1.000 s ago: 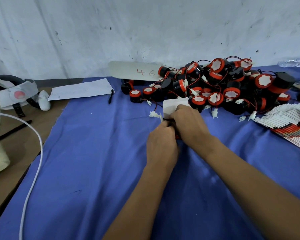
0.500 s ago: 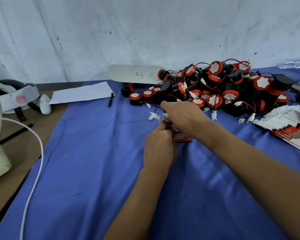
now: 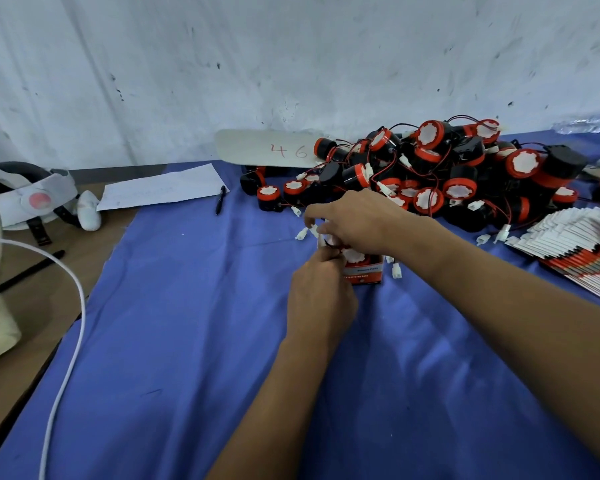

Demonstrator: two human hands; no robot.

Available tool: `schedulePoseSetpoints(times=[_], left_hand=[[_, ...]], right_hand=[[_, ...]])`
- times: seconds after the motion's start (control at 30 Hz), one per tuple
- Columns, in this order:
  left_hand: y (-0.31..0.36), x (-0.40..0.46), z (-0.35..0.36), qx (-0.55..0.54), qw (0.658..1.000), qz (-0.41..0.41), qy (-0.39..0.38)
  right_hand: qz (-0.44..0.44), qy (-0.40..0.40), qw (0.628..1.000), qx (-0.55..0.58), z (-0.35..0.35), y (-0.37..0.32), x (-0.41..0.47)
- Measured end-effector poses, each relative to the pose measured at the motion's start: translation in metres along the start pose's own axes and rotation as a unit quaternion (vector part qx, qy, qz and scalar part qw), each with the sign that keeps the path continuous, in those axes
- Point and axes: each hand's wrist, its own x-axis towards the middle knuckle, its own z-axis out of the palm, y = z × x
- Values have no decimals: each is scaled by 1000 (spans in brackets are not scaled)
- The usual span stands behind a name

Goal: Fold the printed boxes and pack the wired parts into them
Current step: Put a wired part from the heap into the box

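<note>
— Where is the box (image 3: 363, 271)?
— Upright on the cloth (image 3: 187, 341), just under the fingers. A part (image 3: 353, 255) sits in its open top.
— And the hands?
— The left hand (image 3: 321, 299) grips the box side. The right hand (image 3: 355, 220), fingers curled, pinches a white connector (image 3: 313, 230) above the box.

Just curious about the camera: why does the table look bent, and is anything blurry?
Head view: a wide-angle lens bows the blue cloth-covered table and wall; lighting is soft and even, without glare; the left hand and right hand at the small printed cardboard box look slightly motion-blurred.
</note>
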Motion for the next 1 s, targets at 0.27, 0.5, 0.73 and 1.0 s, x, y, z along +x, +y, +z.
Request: schedulePoseSetpoints(times=[0.27,0.5,0.73,1.0], left_hand=[[0,0,0,-7,1000,3,3],[1,-1,-1,-29,999,25,19],[-1,-2,-1,-29,999,22,11],[-2,-2,3,-36,998,34,29]], right_hand=[[79,53,993,69,8,1,-11],[29,-53,996,-70,-4,-7,-2],[43,-51,997,-36,-9,-12,4],[79,-23,993,86,-3,1,0]])
